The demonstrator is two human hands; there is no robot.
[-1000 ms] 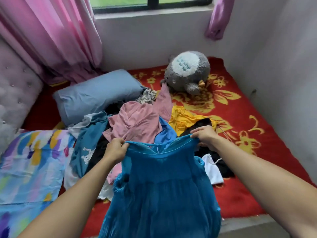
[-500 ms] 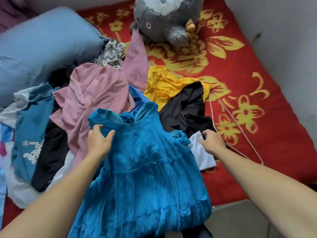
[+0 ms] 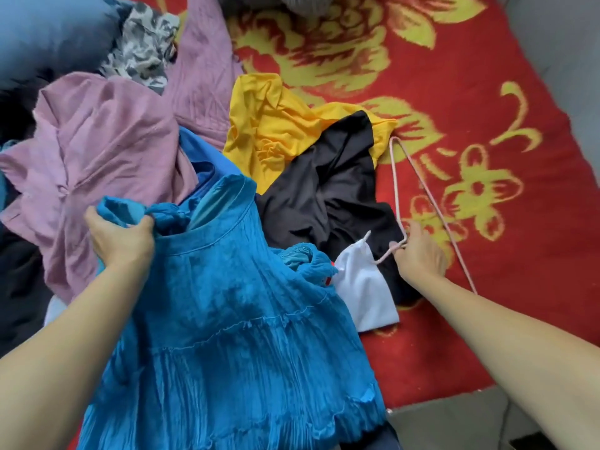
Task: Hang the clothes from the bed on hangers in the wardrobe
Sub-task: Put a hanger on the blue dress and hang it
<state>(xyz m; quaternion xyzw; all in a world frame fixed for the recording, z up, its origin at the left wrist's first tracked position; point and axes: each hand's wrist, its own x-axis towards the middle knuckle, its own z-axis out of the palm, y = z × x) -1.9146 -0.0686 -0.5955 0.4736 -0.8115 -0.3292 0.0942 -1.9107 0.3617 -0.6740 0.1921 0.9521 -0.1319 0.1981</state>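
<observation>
We look down over a bed spread with a red blanket patterned in large yellow flowers (image 3: 487, 92), with a heap of clothes lying on it. In the foreground lies a bright teal dress of crinkled, tiered fabric (image 3: 227, 336), its neckline towards the heap and its skirt trailing off the lower edge of our view.

At the upper left corner of the dress we see the person's left hand (image 3: 120, 237). Its fingers are curled tight round a bunched shoulder of the dress, and it holds that corner gathered up.

To the right of the dress, the right hand (image 3: 418, 251) rests low on the blanket. Its fingers are closed round the neck of a thin pale pink wire hanger (image 3: 422, 186), just by the hook. The hanger's frame lies flat on the blanket and reaches away from the hand, up and to the right of the dress.

Between the dress and that hand we see a small white cloth (image 3: 367, 293), partly tucked under the dress's edge. Above the dress to the right a black garment (image 3: 334, 190) lies crumpled, touching the hanger hand, and beyond it a yellow garment (image 3: 276, 125). Above the dress to the left spreads a dusty pink top (image 3: 107, 151), with a royal blue garment (image 3: 194, 151) showing between the two.
</observation>
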